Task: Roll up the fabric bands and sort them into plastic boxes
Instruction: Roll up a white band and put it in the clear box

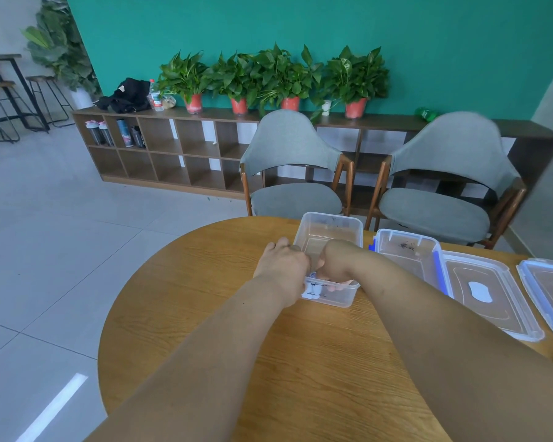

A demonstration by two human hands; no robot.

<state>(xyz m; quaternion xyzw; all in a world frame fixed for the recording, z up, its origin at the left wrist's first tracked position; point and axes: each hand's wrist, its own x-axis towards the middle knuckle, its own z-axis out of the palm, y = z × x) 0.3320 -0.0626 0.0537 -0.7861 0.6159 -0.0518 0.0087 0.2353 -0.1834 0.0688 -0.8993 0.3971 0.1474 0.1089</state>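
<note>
**A:** What is lying in front of the person?

**B:** A round wooden table (237,346) is filling the near view. Toward its far side, a clear rectangular plastic box (331,225) is standing in the middle. A second clear plastic box with blue clips (412,260) is sitting just to its right, and two clear lids with blue rims (492,314) are lying further right.

**A:** What are the hands doing?

**B:** Both are reaching into the middle box. The left hand (281,266) is curling over the near left corner and appears to be gripping a white fabric band (312,291) lying there. The right hand (336,263) is bending its fingers down beside it. I cannot tell whether it is holding anything.

**A:** Which step is this?

**B:** Probably seating a rolled band in its box. Next, the fingers would need to be letting go gently, so the roll is not springing open.

**A:** Any writing?

**B:** Dark marks are showing on the band and the box floors, but they are too small to read. A white label (479,291) on the left lid is looking blank.
</note>
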